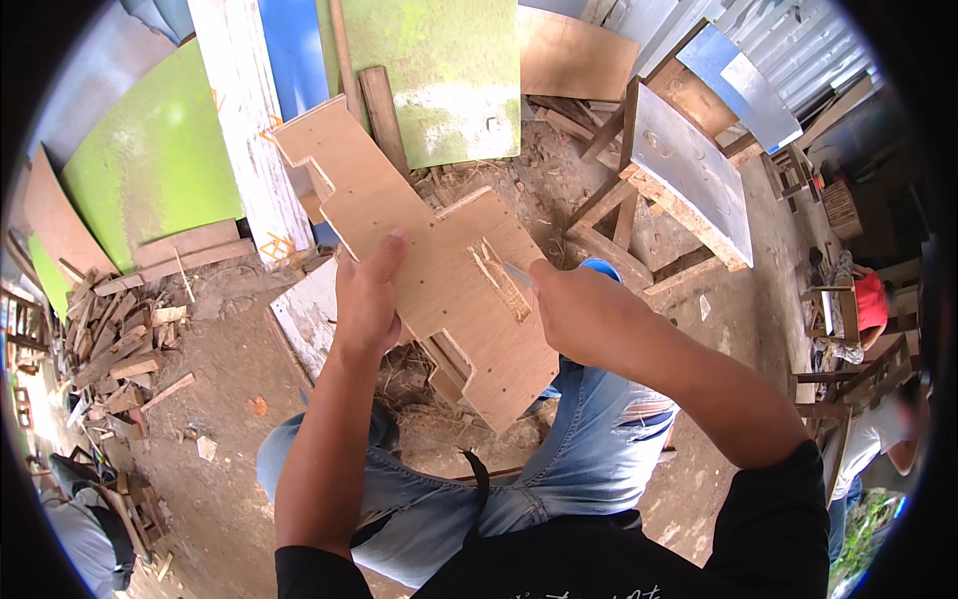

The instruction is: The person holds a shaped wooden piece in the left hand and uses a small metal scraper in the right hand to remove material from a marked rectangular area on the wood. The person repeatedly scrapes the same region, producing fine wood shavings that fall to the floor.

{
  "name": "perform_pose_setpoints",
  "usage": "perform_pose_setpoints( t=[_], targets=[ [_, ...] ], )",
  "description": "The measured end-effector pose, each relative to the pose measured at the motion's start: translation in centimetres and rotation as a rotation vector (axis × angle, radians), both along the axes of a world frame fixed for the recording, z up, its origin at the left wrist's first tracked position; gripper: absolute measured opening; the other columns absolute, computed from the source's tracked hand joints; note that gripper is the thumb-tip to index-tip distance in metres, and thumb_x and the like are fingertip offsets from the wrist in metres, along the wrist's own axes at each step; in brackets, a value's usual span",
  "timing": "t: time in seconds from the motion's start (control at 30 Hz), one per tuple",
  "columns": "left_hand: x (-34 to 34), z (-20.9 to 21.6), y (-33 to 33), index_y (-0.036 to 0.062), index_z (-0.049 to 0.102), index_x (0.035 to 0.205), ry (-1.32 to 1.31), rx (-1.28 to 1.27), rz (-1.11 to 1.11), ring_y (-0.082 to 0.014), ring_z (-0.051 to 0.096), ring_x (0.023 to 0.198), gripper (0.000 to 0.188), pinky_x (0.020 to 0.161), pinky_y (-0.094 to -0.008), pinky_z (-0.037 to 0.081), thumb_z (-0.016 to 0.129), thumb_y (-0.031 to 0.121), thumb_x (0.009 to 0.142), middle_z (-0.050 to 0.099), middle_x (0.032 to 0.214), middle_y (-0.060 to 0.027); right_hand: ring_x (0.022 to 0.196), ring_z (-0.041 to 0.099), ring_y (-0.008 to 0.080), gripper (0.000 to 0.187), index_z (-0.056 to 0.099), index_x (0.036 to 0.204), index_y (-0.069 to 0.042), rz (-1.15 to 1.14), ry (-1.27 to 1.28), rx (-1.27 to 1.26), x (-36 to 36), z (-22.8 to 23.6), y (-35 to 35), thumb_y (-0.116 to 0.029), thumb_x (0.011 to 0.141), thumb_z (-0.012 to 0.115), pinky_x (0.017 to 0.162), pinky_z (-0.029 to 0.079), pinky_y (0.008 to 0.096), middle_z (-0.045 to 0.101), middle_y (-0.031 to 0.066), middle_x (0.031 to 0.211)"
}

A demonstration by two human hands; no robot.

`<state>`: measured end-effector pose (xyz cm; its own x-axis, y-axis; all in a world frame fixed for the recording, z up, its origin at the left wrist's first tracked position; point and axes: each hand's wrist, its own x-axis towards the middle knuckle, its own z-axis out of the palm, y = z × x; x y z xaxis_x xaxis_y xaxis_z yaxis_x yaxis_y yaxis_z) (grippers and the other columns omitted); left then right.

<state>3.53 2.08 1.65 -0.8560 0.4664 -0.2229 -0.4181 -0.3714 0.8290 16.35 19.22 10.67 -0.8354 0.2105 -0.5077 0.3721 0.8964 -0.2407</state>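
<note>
Plywood panel: flat, tan, stepped outline with squared notches along its edges; small dark dots scattered over the face. One elongated torn patch, rough, pale splintered fibres exposed.

Position: panel is held above the lap, between the two grips, slanting up and away past the left grip at one end and down toward the knees at the other. Left grip closed on the panel's edge, thumb flat on the face. Right grip curled round a thin tool, greyish, its tip directed at the torn patch; contact not certain.

Surroundings: jagged scrap wood heaped well left of the left grip; wooden stand with scuffed grey top, beyond and right of the right grip.

Obscured: left fingers mostly under the panel; most of the tool inside the right grip. Blue rounded item just behind the right grip, kind unclear. People at the right rim partly cut off.
</note>
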Motion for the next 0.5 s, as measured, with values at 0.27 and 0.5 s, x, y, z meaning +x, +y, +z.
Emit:
perform_pose_setpoints(
  t=[0.27, 0.5],
  targets=[
    [-0.8, -0.3, 0.1, -0.0024, 0.05, 0.129, -0.007, 0.005, -0.057, -0.0228, 0.064, 0.105, 0.04, 0.09, -0.0385, 0.054, 0.06, 0.02, 0.097, 0.061, 0.118, -0.0135, 0.067, 0.067, 0.0401, 0.013, 0.049, 0.1, 0.002, 0.021, 0.149, 0.001, 0.1, -2.0, 0.4, -0.007, 0.092, 0.052, 0.057, 0.051, 0.0482, 0.065, 0.0252, 0.072],
    [-1.0, -0.9, 0.2, -0.0029, 0.05, 0.129, 0.037, 0.033, -0.014, -0.024, 0.064, 0.106, 0.04, 0.089, -0.0393, 0.055, 0.058, 0.018, 0.097, 0.062, 0.119, -0.014, 0.053, 0.058, 0.0374, 0.019, 0.056, 0.101, -0.004, 0.116, 0.39, -0.232, -0.5, -3.2, 2.6, -0.02, 0.1, 0.046, 0.051, 0.048, 0.0425, 0.061, 0.0189, 0.071]
  ],
)
